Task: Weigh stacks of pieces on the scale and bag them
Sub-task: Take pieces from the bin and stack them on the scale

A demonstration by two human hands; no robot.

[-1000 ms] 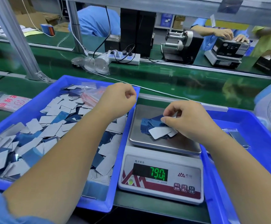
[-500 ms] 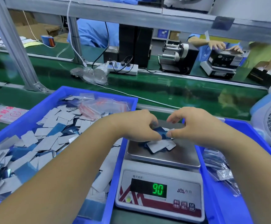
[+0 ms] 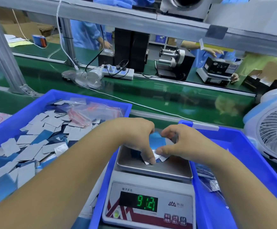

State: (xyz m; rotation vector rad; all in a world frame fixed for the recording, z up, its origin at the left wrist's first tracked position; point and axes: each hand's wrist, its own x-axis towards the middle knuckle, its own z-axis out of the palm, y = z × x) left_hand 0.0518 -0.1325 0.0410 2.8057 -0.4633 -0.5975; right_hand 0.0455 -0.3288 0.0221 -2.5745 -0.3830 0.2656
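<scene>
Your left hand (image 3: 134, 138) and right hand (image 3: 182, 142) meet over the scale (image 3: 151, 187), fingers curled, together gripping a small stack of pieces (image 3: 157, 142) with a blue face up. The stack sits on the steel pan (image 3: 170, 167). The green display (image 3: 146, 203) appears to read 9.121. Your left forearm crosses the left blue tray (image 3: 104, 176) of loose pieces (image 3: 35, 139) and bags (image 3: 91, 111); a second blue tray (image 3: 243, 144) lies right.
</scene>
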